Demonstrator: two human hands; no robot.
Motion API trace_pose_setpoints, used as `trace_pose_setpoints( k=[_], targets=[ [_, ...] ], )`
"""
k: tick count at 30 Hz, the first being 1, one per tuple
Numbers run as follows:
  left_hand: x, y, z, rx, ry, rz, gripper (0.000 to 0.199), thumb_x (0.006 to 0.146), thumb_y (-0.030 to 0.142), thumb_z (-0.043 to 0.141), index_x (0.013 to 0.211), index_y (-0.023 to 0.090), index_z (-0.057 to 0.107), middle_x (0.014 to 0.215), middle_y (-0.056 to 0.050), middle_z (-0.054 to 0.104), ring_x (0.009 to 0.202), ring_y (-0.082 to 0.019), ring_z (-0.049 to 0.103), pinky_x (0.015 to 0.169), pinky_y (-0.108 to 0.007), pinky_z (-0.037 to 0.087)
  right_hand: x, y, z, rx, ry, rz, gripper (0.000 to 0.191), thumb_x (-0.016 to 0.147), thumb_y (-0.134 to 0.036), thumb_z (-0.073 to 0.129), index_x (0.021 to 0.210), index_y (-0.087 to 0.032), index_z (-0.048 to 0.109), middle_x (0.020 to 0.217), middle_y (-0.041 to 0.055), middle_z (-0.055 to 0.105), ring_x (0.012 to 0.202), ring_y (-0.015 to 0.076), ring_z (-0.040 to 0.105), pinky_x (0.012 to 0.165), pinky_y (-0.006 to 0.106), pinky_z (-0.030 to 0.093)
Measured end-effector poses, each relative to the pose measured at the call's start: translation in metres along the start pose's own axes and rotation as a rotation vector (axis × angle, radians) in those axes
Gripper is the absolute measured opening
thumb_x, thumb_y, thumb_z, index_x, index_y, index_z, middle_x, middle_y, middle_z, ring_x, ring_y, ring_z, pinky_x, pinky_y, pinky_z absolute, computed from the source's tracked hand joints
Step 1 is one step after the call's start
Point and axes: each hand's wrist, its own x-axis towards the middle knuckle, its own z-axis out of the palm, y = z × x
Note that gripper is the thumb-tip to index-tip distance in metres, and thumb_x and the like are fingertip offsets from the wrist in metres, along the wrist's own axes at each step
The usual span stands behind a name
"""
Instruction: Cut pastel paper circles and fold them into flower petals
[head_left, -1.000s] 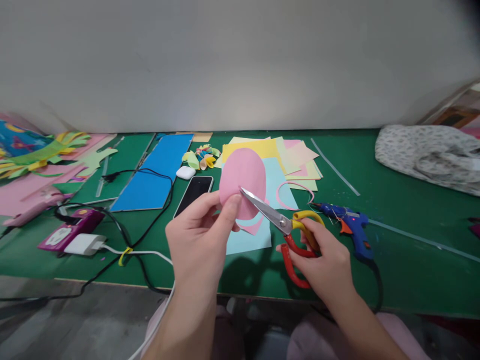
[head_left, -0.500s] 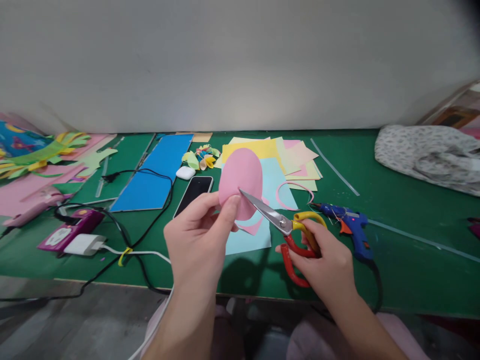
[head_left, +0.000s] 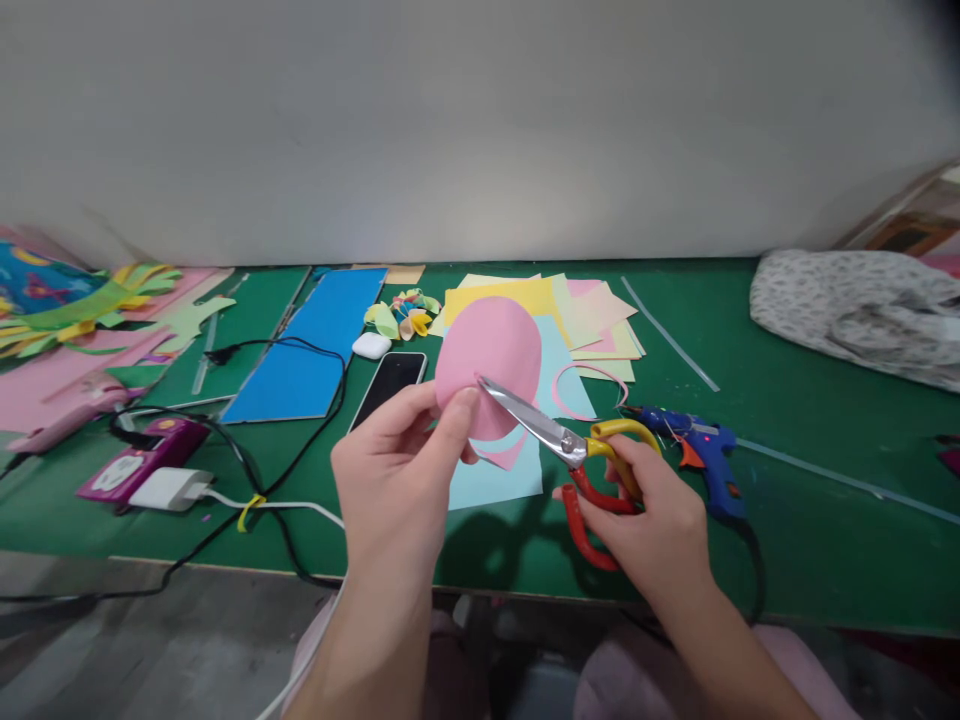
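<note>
One pink paper oval (head_left: 491, 345) is pinched in the left hand (head_left: 397, 465) above the table (head_left: 840, 480); the scissors (head_left: 544, 428), their tip set against it, are gripped by the handles in the right hand (head_left: 664, 510).

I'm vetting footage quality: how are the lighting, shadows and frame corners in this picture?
In the head view, light pools softly on the plain grey wall; in the head view, a soft shadow darkens the green tabletop below the pink oval paper piece; in the head view, the top-right corner is dark.
</note>
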Motion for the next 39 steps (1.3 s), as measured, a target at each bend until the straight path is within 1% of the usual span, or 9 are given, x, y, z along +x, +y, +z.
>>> trace_pose_setpoints(
  k=[3, 11, 19, 22, 26, 29, 35, 37, 39],
  targets=[
    [0.0002, 0.0001, -0.0002, -0.002, -0.008, -0.002, 0.003, 0.065, 0.020, 0.075, 0.066, 0.023, 0.074, 0.052, 0.006, 0.062, 0.037, -0.006, 0.049, 0.037, -0.018, 0.040, 0.0013, -0.0011, -0.0007, -0.013, 0.008, -0.006, 0.039, 0.081, -0.048, 0.063, 0.098, -0.014, 0.061, 0.063, 0.0003, 0.058, 0.048, 0.0148, 0.058, 0.043, 0.024, 0.048],
    [0.0006, -0.0017, 0.0006, -0.011, -0.012, 0.027, 0.003, 0.065, 0.019, 0.074, 0.065, 0.022, 0.074, 0.053, 0.006, 0.063, 0.038, -0.005, 0.049, 0.036, -0.018, 0.040, 0.0016, -0.0038, -0.0012, -0.004, 0.015, 0.009, 0.038, 0.082, -0.047, 0.061, 0.098, -0.013, 0.062, 0.062, 0.0009, 0.061, 0.050, 0.0156, 0.062, 0.045, 0.024, 0.050],
    [-0.0001, 0.0005, -0.0009, 0.010, -0.013, -0.002, 0.004, 0.066, 0.019, 0.073, 0.065, 0.022, 0.074, 0.053, 0.005, 0.063, 0.039, -0.006, 0.048, 0.037, -0.019, 0.040, -0.0007, -0.0022, 0.0004, 0.016, 0.021, 0.005, 0.035, 0.080, -0.047, 0.064, 0.095, -0.016, 0.062, 0.062, -0.0010, 0.062, 0.048, 0.0141, 0.061, 0.046, 0.023, 0.051],
    [0.0006, 0.0000, -0.0002, 0.009, -0.023, 0.004, 0.005, 0.067, 0.018, 0.072, 0.064, 0.022, 0.073, 0.053, 0.005, 0.062, 0.039, -0.006, 0.048, 0.038, -0.019, 0.039, -0.0025, -0.0006, 0.0011, 0.045, -0.007, 0.014, 0.035, 0.077, -0.045, 0.069, 0.097, -0.017, 0.062, 0.063, -0.0018, 0.062, 0.048, 0.0135, 0.060, 0.045, 0.022, 0.051],
    [0.0015, -0.0016, -0.0005, 0.009, -0.032, 0.000, 0.004, 0.067, 0.019, 0.073, 0.066, 0.022, 0.073, 0.053, 0.005, 0.062, 0.039, -0.006, 0.048, 0.038, -0.020, 0.039, -0.0058, -0.0003, 0.0023, 0.126, -0.059, 0.073, 0.038, 0.071, -0.039, 0.074, 0.101, -0.018, 0.063, 0.065, -0.0020, 0.063, 0.049, 0.0128, 0.060, 0.047, 0.021, 0.052],
    [0.0014, -0.0017, -0.0017, 0.008, -0.031, -0.014, 0.002, 0.067, 0.020, 0.073, 0.066, 0.022, 0.073, 0.052, 0.005, 0.062, 0.039, -0.006, 0.049, 0.037, -0.020, 0.039, -0.0067, -0.0026, 0.0031, 0.189, -0.091, 0.127, 0.039, 0.070, -0.041, 0.075, 0.099, -0.018, 0.064, 0.062, -0.0022, 0.062, 0.048, 0.0127, 0.059, 0.046, 0.021, 0.052],
    [0.0026, -0.0020, -0.0036, -0.011, -0.024, -0.016, 0.003, 0.066, 0.019, 0.074, 0.065, 0.021, 0.072, 0.051, 0.005, 0.059, 0.040, -0.006, 0.049, 0.038, -0.019, 0.040, -0.0056, -0.0002, 0.0027, 0.285, -0.085, 0.219, 0.039, 0.070, -0.044, 0.076, 0.098, -0.020, 0.063, 0.064, -0.0021, 0.062, 0.052, 0.0135, 0.061, 0.047, 0.021, 0.055],
    [0.0034, -0.0022, -0.0037, -0.027, -0.036, -0.022, 0.003, 0.066, 0.020, 0.074, 0.065, 0.021, 0.072, 0.050, 0.005, 0.059, 0.041, -0.007, 0.049, 0.039, -0.019, 0.040, -0.0047, 0.0020, 0.0010, 0.242, -0.059, 0.189, 0.041, 0.070, -0.044, 0.075, 0.101, -0.020, 0.062, 0.066, -0.0017, 0.061, 0.052, 0.0139, 0.060, 0.046, 0.022, 0.054],
    [0.0039, -0.0021, -0.0037, -0.040, -0.052, -0.035, 0.002, 0.068, 0.020, 0.074, 0.066, 0.022, 0.073, 0.050, 0.005, 0.059, 0.041, -0.006, 0.049, 0.039, -0.018, 0.041, -0.0032, 0.0030, -0.0010, 0.169, -0.041, 0.119, 0.043, 0.072, -0.045, 0.074, 0.103, -0.020, 0.061, 0.067, -0.0010, 0.060, 0.052, 0.0143, 0.059, 0.045, 0.023, 0.052]
  ],
)
